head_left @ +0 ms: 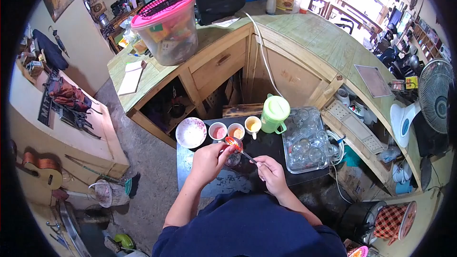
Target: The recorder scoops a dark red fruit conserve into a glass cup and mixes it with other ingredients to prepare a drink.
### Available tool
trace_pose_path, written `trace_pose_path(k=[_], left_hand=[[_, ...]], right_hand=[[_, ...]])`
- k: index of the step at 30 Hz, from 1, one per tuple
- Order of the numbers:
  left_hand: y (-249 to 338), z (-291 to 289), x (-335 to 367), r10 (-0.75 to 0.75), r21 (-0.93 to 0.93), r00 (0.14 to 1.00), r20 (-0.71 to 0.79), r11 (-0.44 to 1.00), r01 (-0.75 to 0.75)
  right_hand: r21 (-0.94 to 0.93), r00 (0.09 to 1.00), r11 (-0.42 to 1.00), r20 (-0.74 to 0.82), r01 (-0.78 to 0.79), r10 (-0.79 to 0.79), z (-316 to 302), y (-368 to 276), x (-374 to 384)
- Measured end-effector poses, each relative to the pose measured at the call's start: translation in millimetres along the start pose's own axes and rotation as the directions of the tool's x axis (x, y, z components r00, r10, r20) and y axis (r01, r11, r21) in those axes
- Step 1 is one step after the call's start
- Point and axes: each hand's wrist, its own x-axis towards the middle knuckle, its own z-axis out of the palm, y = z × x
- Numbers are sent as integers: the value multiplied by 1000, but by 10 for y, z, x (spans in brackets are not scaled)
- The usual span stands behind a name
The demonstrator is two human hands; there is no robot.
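My left hand (209, 161) pinches a small red-orange piece (233, 143) above a clear glass (233, 159) on the dark table (190, 162). My right hand (270, 171) grips a metal spoon (247, 154) whose tip meets the red piece. Just beyond stand three small cups: a pink-filled one (218, 131), an orange-filled one (235, 131) and a yellow-filled one (253, 124). A white bowl (191, 132) with pinkish smears sits to their left.
A green lidded pitcher (274, 113) stands behind the cups. A clear tray (307, 140) of upturned glasses lies at the right. A curved wooden counter (304, 43) wraps behind, bearing a pink-lidded plastic bin (167, 26). A white fan (431, 100) stands far right.
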Motion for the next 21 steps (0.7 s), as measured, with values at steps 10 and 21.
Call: trace_pose_path(k=[10,21], left_hand=[[-71,-23,13,60,37,995,-75,998,-57],[-155,-33,54,1,44,997,-83,999,3]], right_hand=[[41,999,998,1,-37,37,37,-17,-13],[122,996,988,-6,-93,94,32,-32,-11]])
